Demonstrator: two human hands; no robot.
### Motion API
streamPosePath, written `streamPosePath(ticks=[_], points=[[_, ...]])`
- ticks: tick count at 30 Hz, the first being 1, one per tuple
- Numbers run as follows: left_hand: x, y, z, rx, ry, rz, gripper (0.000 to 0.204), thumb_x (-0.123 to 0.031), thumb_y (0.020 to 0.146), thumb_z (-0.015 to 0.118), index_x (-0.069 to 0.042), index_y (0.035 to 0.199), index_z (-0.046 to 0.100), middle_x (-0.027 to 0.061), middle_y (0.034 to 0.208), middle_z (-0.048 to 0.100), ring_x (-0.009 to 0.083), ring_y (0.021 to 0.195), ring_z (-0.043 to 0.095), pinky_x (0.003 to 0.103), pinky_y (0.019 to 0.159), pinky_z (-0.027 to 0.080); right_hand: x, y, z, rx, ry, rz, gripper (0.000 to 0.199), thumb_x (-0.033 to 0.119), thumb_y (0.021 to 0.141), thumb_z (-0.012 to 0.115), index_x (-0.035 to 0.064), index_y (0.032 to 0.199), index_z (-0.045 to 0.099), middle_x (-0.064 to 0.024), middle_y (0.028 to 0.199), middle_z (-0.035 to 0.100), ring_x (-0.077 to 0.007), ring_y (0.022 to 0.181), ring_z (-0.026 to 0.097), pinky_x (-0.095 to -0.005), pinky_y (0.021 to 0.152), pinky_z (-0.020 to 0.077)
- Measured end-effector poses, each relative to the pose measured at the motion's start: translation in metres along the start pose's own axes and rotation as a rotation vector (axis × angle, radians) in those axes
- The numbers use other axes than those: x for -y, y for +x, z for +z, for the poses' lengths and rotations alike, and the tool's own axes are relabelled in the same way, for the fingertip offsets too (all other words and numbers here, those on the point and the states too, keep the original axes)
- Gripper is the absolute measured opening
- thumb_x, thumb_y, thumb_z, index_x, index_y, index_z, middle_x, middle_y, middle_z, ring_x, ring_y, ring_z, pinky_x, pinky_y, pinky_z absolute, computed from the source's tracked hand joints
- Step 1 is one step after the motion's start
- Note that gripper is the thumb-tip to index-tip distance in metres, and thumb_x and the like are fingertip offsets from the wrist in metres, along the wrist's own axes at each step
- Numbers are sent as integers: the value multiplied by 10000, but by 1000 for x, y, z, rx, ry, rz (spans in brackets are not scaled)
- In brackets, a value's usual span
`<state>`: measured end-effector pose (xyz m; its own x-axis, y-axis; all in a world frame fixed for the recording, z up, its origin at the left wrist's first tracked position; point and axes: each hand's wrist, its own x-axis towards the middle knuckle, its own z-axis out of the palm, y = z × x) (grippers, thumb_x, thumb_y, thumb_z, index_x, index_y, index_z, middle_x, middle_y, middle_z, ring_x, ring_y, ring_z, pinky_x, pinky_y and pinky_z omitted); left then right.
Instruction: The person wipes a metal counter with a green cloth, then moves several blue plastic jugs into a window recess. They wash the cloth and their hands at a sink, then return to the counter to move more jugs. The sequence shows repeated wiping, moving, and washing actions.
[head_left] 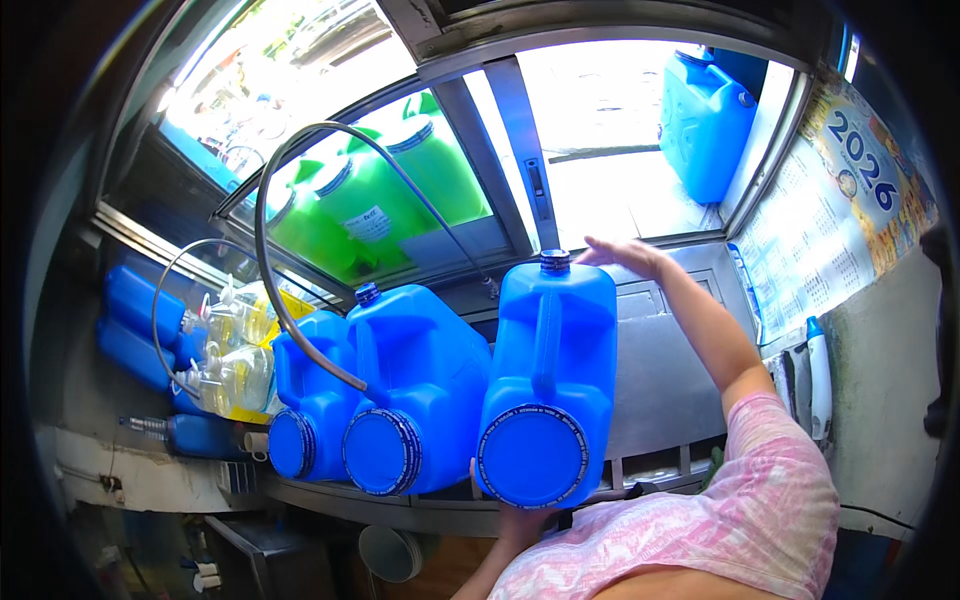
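A blue water jug [585, 345] stands in front of me, its big round lid [532, 455] facing me and its small threaded neck [555, 262] at the far end. Low on its near side my left hand [525, 522] grips it; most of those fingers are hidden behind the jug. Just right of the neck, my right hand [625, 258] is stretched out with its fingers extended and nothing in it. To the left are a second blue jug [425, 340] and a third blue jug [325, 375], partly hidden. A grey hose [262, 225] arches over to the second jug.
Green jugs [385, 215] show behind the window at the back left. Another blue jug [705, 125] stands beyond the opening at the back right. Clear plastic bottles [240, 375] are at the left. A metal panel [655, 385] and a wall calendar [845, 200] lie to the right.
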<state>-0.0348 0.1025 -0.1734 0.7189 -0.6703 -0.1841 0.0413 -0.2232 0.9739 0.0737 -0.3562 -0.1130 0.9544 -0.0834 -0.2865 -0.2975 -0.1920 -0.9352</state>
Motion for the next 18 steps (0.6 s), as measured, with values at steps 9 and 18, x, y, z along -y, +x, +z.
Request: streamPosePath(ticks=[9, 18], points=[[0, 25, -17, 79, 274, 145, 1302, -294, 542, 929, -110, 1409, -27, 156, 1330, 393, 256, 1165, 480, 440, 1035, 332, -58, -80, 51, -529, 395, -82, 591, 538, 968, 382, 16, 1123, 613, -63, 1122, 607, -145, 1104, 509, -313, 1012, 359], [-11, 58, 32, 83, -27, 167, 1014, -202, 588, 907, -89, 1341, 237, 127, 1258, 470, 242, 1140, 497, 411, 980, 388, -99, -202, 141, -972, 283, -288, 693, 428, 941, 444, -18, 1442, 269, -179, 1438, 384, -273, 1337, 358, -378, 1098, 249]])
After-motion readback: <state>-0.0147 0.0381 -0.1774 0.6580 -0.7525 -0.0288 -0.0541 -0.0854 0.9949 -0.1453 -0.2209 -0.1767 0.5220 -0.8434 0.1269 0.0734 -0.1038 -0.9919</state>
